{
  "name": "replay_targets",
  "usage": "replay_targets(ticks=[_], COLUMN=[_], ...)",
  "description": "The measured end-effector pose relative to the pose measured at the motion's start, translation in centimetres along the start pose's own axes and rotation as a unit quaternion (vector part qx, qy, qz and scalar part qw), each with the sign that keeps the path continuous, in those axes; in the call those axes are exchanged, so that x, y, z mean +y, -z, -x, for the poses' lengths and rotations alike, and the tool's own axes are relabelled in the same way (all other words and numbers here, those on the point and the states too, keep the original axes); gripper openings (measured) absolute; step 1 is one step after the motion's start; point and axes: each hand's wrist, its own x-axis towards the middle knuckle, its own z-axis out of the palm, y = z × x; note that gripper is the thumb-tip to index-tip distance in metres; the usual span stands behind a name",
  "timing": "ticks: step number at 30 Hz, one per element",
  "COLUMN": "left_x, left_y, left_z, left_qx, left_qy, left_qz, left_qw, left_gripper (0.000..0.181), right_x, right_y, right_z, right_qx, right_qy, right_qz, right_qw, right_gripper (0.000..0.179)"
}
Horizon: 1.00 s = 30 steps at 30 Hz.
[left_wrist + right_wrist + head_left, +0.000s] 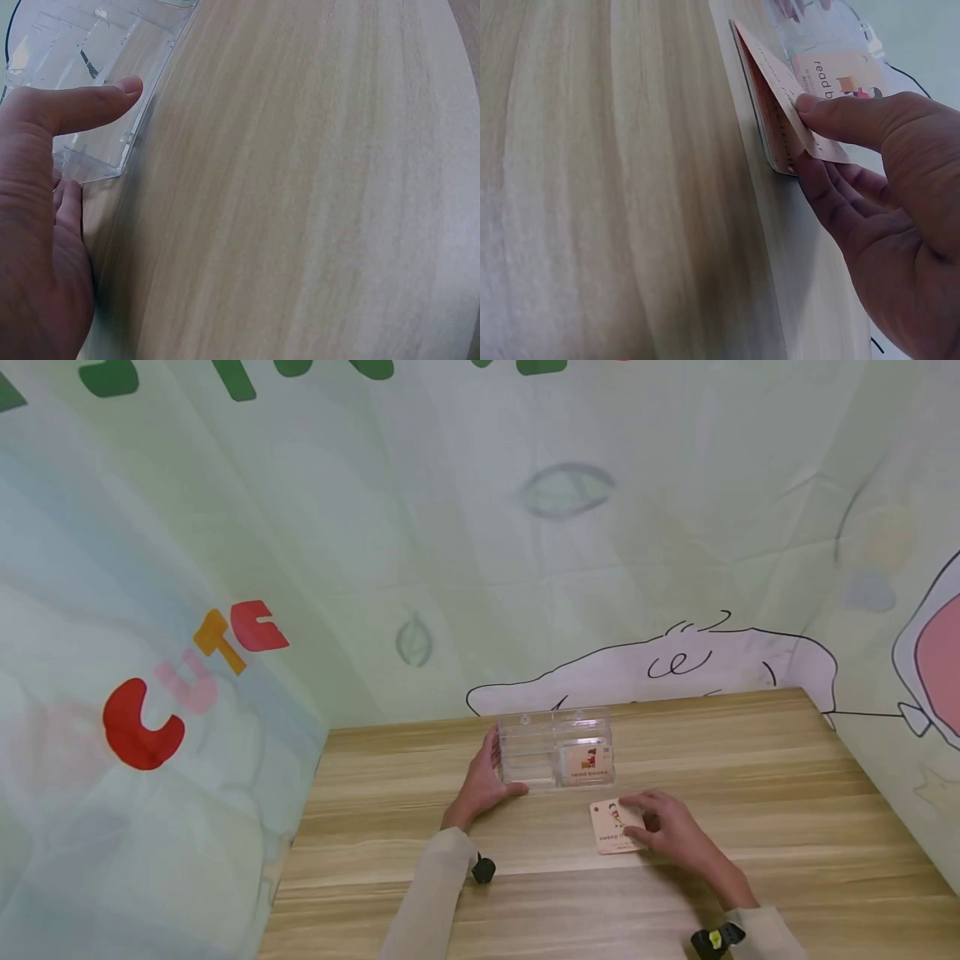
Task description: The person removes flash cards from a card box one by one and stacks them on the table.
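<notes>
Right hand pinching printed card; left hand gripping transparent rack

The left hand (480,789) is gripping the left end of a see-through plastic rack (527,772) with side-by-side compartments, standing near the table's far edge, just right of the frame's centre and below mid-height. In the left wrist view, the thumb is extending across the rack's front while the fingers are lying along its end.

The right hand (667,827), lower right of centre, is holding a peach-coloured, round-cornered card (606,828) between thumb and fingers, the gap narrow. The card is showing a small cartoon figure and a line beginning "sweep"; the hand is covering the rest. This card is sitting in front of the rack, low and right of centre in the head view. The right wrist view is showing it tilting up at an angle above a second, similar card (778,150).

A peach card reading "read books" (588,768) is standing in the rack's right compartment.

The wood-grained table (375,810) is filling the lower part of the frame. Beige sleeves (431,893) are covering both forearms, and a small black device (483,869) is showing at the left wrist. A pale-green printed backdrop (450,510) is hanging behind, bearing coloured letters "CUTE" at left.
</notes>
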Motion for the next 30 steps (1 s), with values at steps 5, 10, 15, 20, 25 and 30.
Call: replay_targets(ticks=[5, 10, 15, 20, 25, 30], left_x=[-0.03, 0.11, 0.50, 0.50, 0.22, 0.19], left_y=[-0.01, -0.03, 0.03, 0.09, 0.10, 0.09], left_z=[0.06, 0.07, 0.16, 0.23, 0.19, 0.17], left_qx=[-0.001, -0.001, 0.000, -0.001, 0.002, 0.001], left_qy=[0.002, 0.003, 0.005, 0.000, -0.011, -0.009], left_qz=[-0.005, -0.007, -0.007, -0.003, -0.002, 0.000], left_qw=[1.0000, 1.0000, 1.0000, 1.0000, 0.9999, 1.0000], left_gripper=[0.125, 0.125, 0.125, 0.126, 0.125, 0.124], right_x=[-0.09, -0.04, -0.05, -0.28, -0.63, -0.94], right_y=[-0.18, -0.30, -0.36, -0.35, -0.34, -0.32], right_z=[0.05, 0.03, -0.01, 0.01, -0.01, -0.10], right_qx=[-0.002, -0.012, -0.014, -0.010, -0.009, -0.014], right_qy=[-0.009, -0.030, -0.031, -0.021, -0.019, -0.028], right_qz=[0.014, 0.011, 0.017, 0.024, 0.036, 0.045], right_qw=[0.9999, 0.9994, 0.9993, 0.9994, 0.9991, 0.9985], right_gripper=[0.041, 0.041, 0.040, 0.040, 0.040, 0.039])
